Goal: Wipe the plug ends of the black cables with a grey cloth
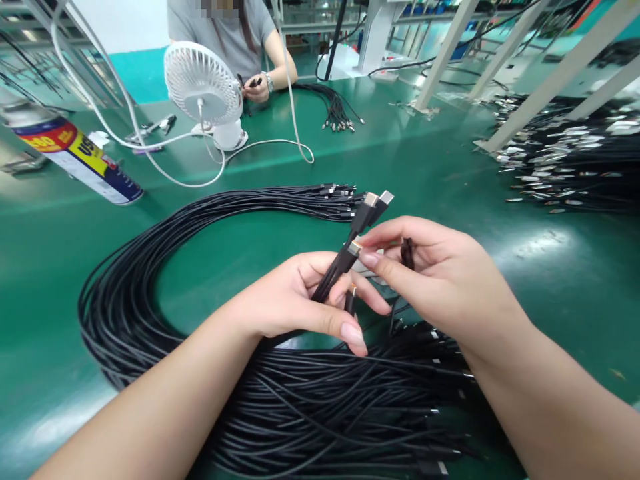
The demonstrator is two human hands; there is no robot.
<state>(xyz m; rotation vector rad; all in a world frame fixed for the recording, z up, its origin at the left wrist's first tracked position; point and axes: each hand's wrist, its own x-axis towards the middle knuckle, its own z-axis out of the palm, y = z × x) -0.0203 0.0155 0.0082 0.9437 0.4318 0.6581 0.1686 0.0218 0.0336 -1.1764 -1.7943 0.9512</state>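
My left hand (310, 293) is closed around several black USB cables (327, 283), with their metal-tipped plugs pointing up and away; its thumb is stretched out below. Two USB-C plugs (373, 208) stick up past the others. With thumb and forefinger, my right hand (425, 267) pinches at the tip of a lower cable plug (355, 248). A small black piece (407, 253), perhaps another cable end, shows against its curled fingers. Beneath both hands lies a large looped bundle of black cables (320, 407), its plug ends partly hidden by my right arm.
On the green table (430, 160), a spray can (75, 157) stands at left and a white fan (203, 83) with its cord behind. Across sits a person (225, 40) holding black pieces, beside a smaller cable bundle (333, 107). More cables (575, 160) pile up at right around metal posts.
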